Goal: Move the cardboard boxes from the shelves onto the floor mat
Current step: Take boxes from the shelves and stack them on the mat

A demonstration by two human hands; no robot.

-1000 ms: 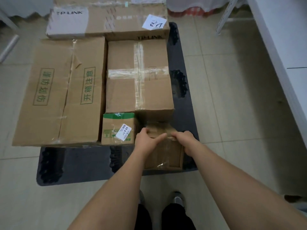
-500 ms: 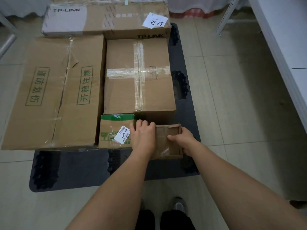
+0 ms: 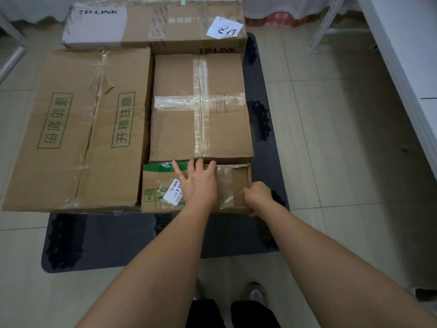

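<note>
A small brown taped box (image 3: pixel 236 183) lies on the dark floor mat (image 3: pixel 118 237), against the front of a medium box with a tape cross (image 3: pixel 201 107) and beside a small green-printed box (image 3: pixel 156 185). My left hand (image 3: pixel 198 183) rests flat on top, fingers spread straight across the seam between the two small boxes. My right hand (image 3: pixel 259 197) grips the small brown box at its near right corner, fingers curled round the edge. A large box with green lettering (image 3: pixel 78 129) sits at the left and a long TP-LINK box (image 3: pixel 153 22) at the back.
A white shelf unit (image 3: pixel 402 55) runs along the right, with a slotted metal upright (image 3: pixel 328 22) behind it. A metal bar (image 3: pixel 11 60) shows at the far left. Tiled floor (image 3: pixel 343 162) lies right of the mat. My feet (image 3: pixel 255 294) stand at the mat's near edge.
The small brown box slid away from me until it met the medium box, beside the green-printed one. My left hand let go and now lies flat on top.
</note>
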